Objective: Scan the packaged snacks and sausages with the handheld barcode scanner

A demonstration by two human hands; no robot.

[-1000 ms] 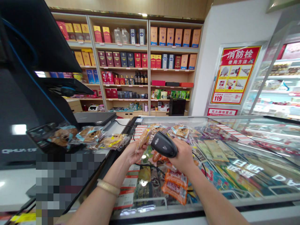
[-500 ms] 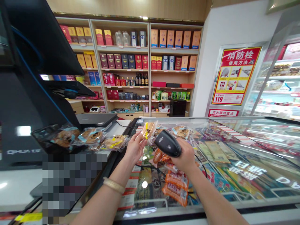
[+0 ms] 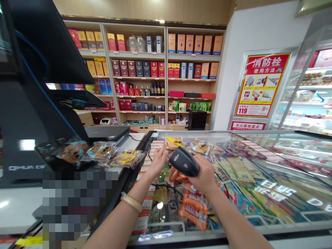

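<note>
My left hand (image 3: 157, 161) is over the glass top, its fingers extended at the left edge of a clear-wrapped packet of round brown biscuits (image 3: 173, 142) with a yellow strip. The fingertips seem just off the wrapper. In my right hand (image 3: 205, 174) is a black barcode scanner (image 3: 184, 162), its head pointing up and left, close below that packet. A similar packet with a blue strip (image 3: 201, 146) lies to the right. Below the scanner, several orange-wrapped sausage packs (image 3: 194, 211) lie on the glass, partly hidden by my right hand.
More biscuit packets (image 3: 127, 157) line the counter at left, beside a black monitor stand (image 3: 28, 138). The glass-topped freezer (image 3: 249, 204) extends right with goods inside. The scanner's cable (image 3: 168, 186) runs across the glass. Shelves of boxes (image 3: 140, 69) stand behind.
The yellow-strip biscuit packet, tilted in my left hand before, has moved right and now lies flatter. My left hand has shifted slightly right and down. The scanner stays in my right hand.
</note>
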